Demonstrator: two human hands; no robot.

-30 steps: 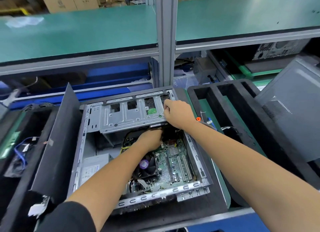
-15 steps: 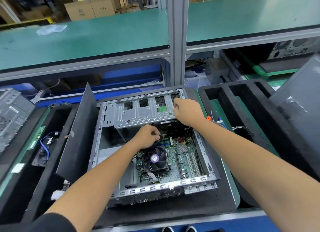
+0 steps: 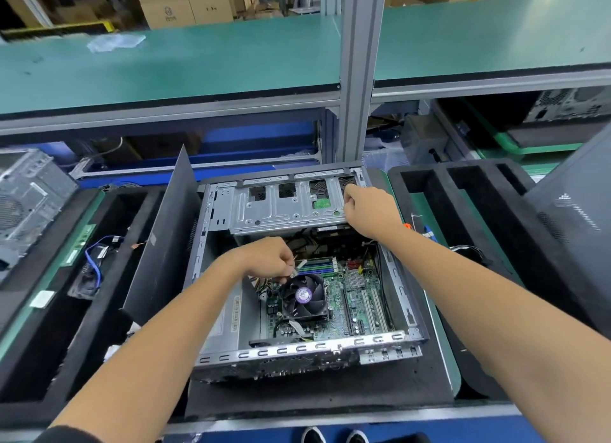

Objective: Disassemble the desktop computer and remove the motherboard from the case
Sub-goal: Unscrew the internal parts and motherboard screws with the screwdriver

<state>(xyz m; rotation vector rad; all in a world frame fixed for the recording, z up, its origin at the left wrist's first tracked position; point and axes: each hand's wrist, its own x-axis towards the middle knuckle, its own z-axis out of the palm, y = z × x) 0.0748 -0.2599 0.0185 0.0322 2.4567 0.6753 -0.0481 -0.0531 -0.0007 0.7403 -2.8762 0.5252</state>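
Case open, motherboard still seated inside

The desktop case (image 3: 297,353) lies on its side on a black foam tray (image 3: 317,396) on the tabletop, its side panel off, so opening is done; clearing cables and lifting the board remain, I judge. My right hand (image 3: 370,211) curls over the far right end of the grey drive cage (image 3: 284,207), fingers gripping its edge. The green motherboard (image 3: 357,297) sits flat on the case floor, slots and heatsink showing, the CPU fan (image 3: 304,297) still mounted. My left hand (image 3: 267,260), just above that fan, pinches a small connector (image 3: 293,272) between narrowed fingers.
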